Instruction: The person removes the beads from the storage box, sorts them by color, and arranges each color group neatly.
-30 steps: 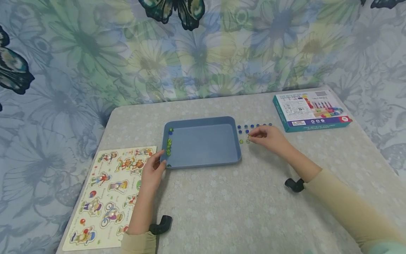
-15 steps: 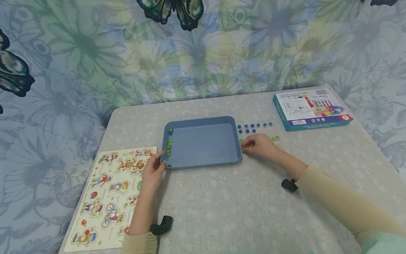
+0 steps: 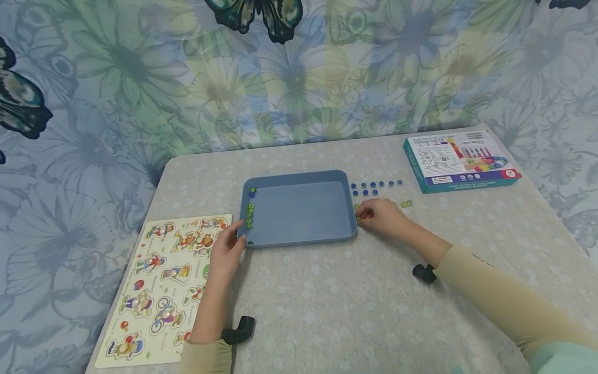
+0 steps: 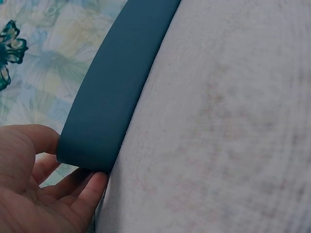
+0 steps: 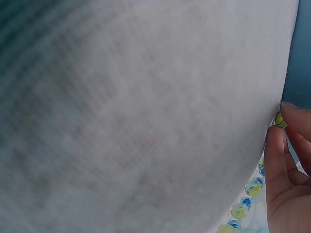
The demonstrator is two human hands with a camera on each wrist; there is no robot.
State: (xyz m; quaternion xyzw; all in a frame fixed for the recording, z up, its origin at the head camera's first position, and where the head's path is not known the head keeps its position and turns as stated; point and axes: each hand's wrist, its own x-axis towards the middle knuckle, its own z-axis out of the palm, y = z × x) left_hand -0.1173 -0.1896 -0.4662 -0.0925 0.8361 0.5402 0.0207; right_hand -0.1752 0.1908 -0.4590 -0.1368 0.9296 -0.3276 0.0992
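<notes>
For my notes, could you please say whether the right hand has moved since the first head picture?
Yes: judged against the box, the right hand has moved left and down the view, closer to the tray.

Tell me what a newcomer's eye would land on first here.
Likely the blue tray on the table, with small marbles along its left end. Next, the right hand, pinching a green marble beside the tray's right edge. Above, a big dark butterfly stands out on the flowered backdrop.

Table (image 3: 317, 301); tray (image 3: 299, 210), marbles (image 3: 372, 185), board (image 3: 156, 296), box (image 3: 460, 160)
</notes>
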